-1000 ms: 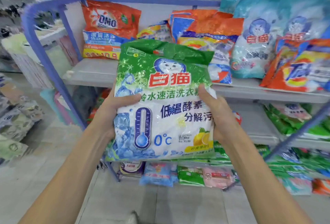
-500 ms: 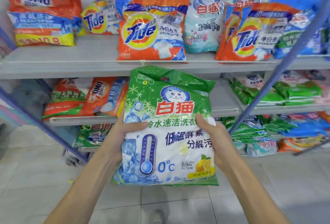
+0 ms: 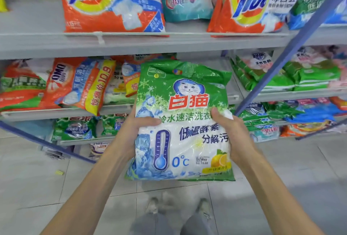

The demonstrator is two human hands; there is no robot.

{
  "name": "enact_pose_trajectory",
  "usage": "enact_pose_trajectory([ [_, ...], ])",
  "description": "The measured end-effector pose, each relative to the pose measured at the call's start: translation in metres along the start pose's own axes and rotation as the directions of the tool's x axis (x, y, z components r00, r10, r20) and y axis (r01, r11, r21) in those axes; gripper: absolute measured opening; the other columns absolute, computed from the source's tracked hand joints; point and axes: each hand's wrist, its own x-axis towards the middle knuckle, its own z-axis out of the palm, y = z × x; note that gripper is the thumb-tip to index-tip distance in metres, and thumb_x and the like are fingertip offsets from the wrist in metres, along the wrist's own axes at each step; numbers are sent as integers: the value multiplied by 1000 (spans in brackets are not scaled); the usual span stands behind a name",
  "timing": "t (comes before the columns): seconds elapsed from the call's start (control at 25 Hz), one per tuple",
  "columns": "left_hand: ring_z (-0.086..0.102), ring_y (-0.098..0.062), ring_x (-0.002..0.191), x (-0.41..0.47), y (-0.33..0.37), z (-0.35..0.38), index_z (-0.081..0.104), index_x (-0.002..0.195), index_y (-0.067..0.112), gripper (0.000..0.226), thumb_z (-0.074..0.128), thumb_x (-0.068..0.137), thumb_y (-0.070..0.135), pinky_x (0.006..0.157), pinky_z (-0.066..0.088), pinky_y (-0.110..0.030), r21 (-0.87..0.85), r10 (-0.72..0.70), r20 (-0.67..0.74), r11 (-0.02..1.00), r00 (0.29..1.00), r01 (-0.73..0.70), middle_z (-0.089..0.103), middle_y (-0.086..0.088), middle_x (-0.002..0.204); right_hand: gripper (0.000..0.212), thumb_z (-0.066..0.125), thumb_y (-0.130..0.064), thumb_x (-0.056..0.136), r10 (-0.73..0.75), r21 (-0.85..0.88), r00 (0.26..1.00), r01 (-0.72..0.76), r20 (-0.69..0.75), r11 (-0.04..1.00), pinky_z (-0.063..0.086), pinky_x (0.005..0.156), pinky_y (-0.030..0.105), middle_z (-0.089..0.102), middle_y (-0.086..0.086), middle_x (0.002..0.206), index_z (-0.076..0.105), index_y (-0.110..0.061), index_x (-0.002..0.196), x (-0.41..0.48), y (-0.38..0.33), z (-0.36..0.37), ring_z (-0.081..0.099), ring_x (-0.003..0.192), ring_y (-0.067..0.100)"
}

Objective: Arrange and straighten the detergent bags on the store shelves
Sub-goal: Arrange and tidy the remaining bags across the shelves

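Grey store shelves stacked with detergent bags faced you. Your left hand and right hand each gripped a side of the green-and-white bag, held upright before the middle shelf edge.

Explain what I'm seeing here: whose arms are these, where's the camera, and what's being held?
No machine here: a person works with bare hands, and the picture comes from a camera worn on their head, looking forward and down. The left hand and right hand grip a green-and-white detergent bag by its sides, upright. Orange Tide bags stand on the upper shelf; an OMO bag leans on the shelf below. The person's shoes show on the tiled floor.
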Motion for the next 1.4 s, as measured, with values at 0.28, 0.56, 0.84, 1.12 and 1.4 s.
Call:
enact_pose_trajectory([
  [0.28,76,-38,93,80,-50,61,43,153,18,107,82,55,0,82,61,-56,23,-13,-51,1000,999,14,77,-16,112,29,91,-38,64,-23,56,998,20,51,998,63,79,44,82,6,98,84,-26,89,95,16,-87,79,94,31],
  [0.56,78,-35,73,149,-59,95,77,110,11,57,79,53,0,63,63,-47,-47,142,28,989,990,-140,79,-17,93,36,91,-19,56,-217,51,956,211,198,976,60,91,50,81,9,101,83,-18,92,190,-2,-112,78,97,31],
  [0.84,76,-30,92,276,-22,131,61,132,11,57,70,80,-10,72,64,-39,197,343,-2,921,939,-336,77,-10,109,24,87,-10,71,-348,-212,936,353,58,911,56,76,20,71,-3,77,65,-14,78,293,-55,-96,69,64,2],
  [1.12,52,22,82,289,-55,127,43,146,41,88,83,71,63,67,32,7,800,556,-55,522,829,-297,55,47,100,42,68,-46,94,-442,-727,882,195,-163,658,55,89,43,72,17,104,65,-6,106,342,-40,-96,69,103,37],
  [1.4,18,-4,152,270,-85,128,40,142,58,113,78,39,85,112,25,-24,907,549,146,258,823,-332,24,8,166,103,32,-106,54,-396,-887,896,339,201,315,31,119,48,0,-23,170,30,-60,147,280,-2,-99,22,156,25],
])
